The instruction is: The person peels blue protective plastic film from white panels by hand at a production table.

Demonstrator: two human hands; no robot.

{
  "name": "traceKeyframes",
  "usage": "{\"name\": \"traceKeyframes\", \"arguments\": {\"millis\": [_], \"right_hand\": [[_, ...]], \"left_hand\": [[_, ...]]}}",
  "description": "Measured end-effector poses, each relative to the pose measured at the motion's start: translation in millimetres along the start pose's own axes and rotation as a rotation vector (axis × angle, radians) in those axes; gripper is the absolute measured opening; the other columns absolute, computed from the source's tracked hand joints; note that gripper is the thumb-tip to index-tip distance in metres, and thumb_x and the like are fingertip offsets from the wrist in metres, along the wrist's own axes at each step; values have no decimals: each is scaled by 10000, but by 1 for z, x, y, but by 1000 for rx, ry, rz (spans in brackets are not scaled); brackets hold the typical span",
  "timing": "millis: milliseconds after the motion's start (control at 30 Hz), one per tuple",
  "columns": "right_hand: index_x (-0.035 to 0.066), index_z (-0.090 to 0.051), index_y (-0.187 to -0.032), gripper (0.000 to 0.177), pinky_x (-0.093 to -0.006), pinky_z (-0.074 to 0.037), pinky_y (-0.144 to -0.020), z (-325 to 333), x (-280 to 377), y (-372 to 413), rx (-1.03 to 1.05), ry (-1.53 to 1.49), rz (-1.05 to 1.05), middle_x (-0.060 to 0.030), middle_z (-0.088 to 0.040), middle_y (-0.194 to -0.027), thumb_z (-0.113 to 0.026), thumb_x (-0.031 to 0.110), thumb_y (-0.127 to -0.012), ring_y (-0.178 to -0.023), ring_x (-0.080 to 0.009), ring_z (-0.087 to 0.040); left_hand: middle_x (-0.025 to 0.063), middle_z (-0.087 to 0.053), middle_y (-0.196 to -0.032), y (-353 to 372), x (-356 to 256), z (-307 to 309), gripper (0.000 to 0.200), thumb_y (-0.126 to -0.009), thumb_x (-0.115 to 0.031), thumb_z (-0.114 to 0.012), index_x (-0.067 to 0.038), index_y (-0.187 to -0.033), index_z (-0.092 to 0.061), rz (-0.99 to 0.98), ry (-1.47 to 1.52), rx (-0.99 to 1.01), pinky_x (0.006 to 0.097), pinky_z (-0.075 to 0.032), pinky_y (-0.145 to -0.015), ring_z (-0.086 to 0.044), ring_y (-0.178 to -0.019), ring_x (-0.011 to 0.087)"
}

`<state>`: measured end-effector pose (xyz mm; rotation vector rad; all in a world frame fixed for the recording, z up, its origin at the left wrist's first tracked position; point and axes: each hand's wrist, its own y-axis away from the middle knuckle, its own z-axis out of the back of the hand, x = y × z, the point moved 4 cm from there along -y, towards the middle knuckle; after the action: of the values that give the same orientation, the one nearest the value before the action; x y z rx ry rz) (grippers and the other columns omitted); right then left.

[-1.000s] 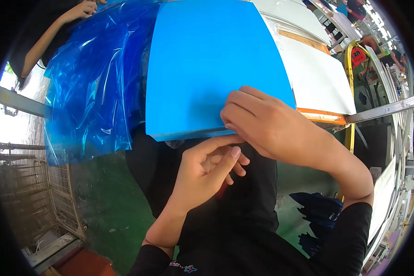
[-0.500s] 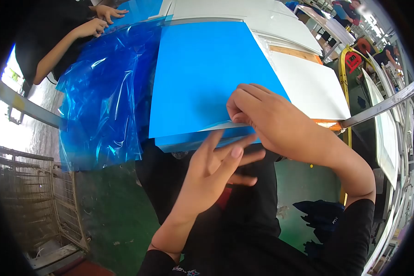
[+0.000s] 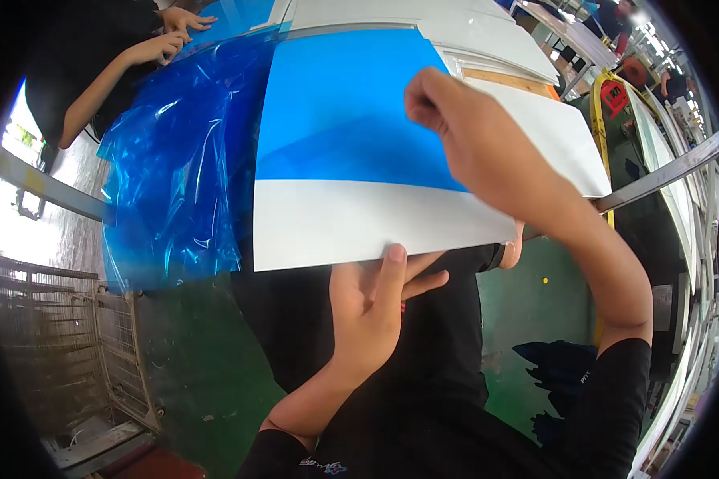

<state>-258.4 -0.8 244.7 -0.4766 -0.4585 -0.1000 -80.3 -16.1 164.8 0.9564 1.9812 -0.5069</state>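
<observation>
A flat panel lies before me, its front strip bare white (image 3: pixel 359 219) and the rest under bright blue protective film (image 3: pixel 343 96). My right hand (image 3: pixel 487 136) is above the panel's right side, fingers curled in a pinch on the film, which is folded back from the front edge. The pinched edge itself is hidden behind the fingers. At the front edge, my left hand (image 3: pixel 367 307) has its thumb on the white face and its fingers underneath, some stretched out.
Crumpled clear blue film (image 3: pixel 176 168) hangs off the table's left side. A co-worker's hands (image 3: pixel 164 48) rest at the far left on another blue sheet. White panels (image 3: pixel 551 132) are stacked to the right and behind. A metal rail (image 3: pixel 659 180) runs at right.
My right hand has moved up and away from me, drawing the film back and baring a white strip. My left hand has come up onto the panel's front edge.
</observation>
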Motion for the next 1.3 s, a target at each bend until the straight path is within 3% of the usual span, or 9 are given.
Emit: {"name": "traceKeyframes", "arguments": {"millis": [100,200,300,500,767,900,967,1133,1300], "right_hand": [[39,-500,-1027,178,-331,-448,-683,0,-15,-5,95,-112,-221,-98,-555,-830,-520,208,-1081,-711,-204,-482],[4,-549,-1108,166,-396,-507,-711,-8,-13,-2,102,-141,-196,-177,-671,-910,-479,150,-1076,-788,-310,-642],[-3,-571,-1159,295,-344,-489,-669,-13,-3,1,172,-305,-341,-128,-658,-831,-511,275,-1084,-734,-210,-621],[-36,-673,-1096,647,-312,-444,-546,-15,7,3,154,-279,-447,-61,-603,-660,-654,594,-949,-601,-137,-563],[-38,-745,-980,716,-321,-425,-497,-13,1,-12,425,-74,-530,-72,-604,-624,-695,670,-880,-547,-142,-551],[14,-778,-1016,626,-270,-406,-506,-4,-1,-14,602,-208,-601,-55,-640,-661,-715,625,-893,-593,-103,-573],[35,-771,-1077,556,-241,-452,-551,0,-13,-16,513,-388,-498,-45,-675,-737,-708,565,-923,-640,-84,-605],[74,-692,-1288,434,-221,-579,-747,41,-20,-19,65,-652,-502,1,-715,-1045,-699,371,-971,-833,-67,-687],[171,-702,-1288,398,-191,-400,-484,116,-89,-3,-333,-725,-738,84,-618,-856,-750,338,-931,-602,-4,-521]], "left_hand": [[249,-621,-1251,12,2,8,341,-1088,-117,-452,127,-1325,-424,26,-27,13,446,-664,-824,-685,-1135,409],[249,-616,-1250,20,-1,17,353,-1082,-137,-471,138,-1300,-441,68,-8,13,448,-654,-835,-673,-1168,393],[250,-622,-1236,26,0,27,342,-1074,-126,-473,129,-1301,-443,70,2,2,460,-656,-822,-678,-1156,394],[236,-632,-1186,29,-2,31,317,-1071,-118,-477,111,-1289,-454,71,-9,12,468,-654,-817,-684,-1131,370],[164,-610,-1054,40,-1,26,200,-1059,-74,-486,94,-1162,-523,50,-13,5,466,-649,-829,-672,-981,241],[205,-605,-1160,54,-3,35,278,-1043,-58,-459,109,-1266,-463,73,-52,46,489,-637,-854,-675,-1024,292],[271,-605,-1244,60,-7,39,440,-1006,-61,-442,113,-1401,-360,123,-73,35,509,-634,-833,-695,-1057,387],[258,-587,-1279,82,-9,86,508,-934,-74,-473,98,-1406,-396,141,-36,-25,459,-584,-906,-658,-1129,358],[234,-551,-1370,85,-34,125,556,-924,-77,-471,81,-1452,-396,52,30,-114,419,-520,-997,-609,-1220,323]]}}
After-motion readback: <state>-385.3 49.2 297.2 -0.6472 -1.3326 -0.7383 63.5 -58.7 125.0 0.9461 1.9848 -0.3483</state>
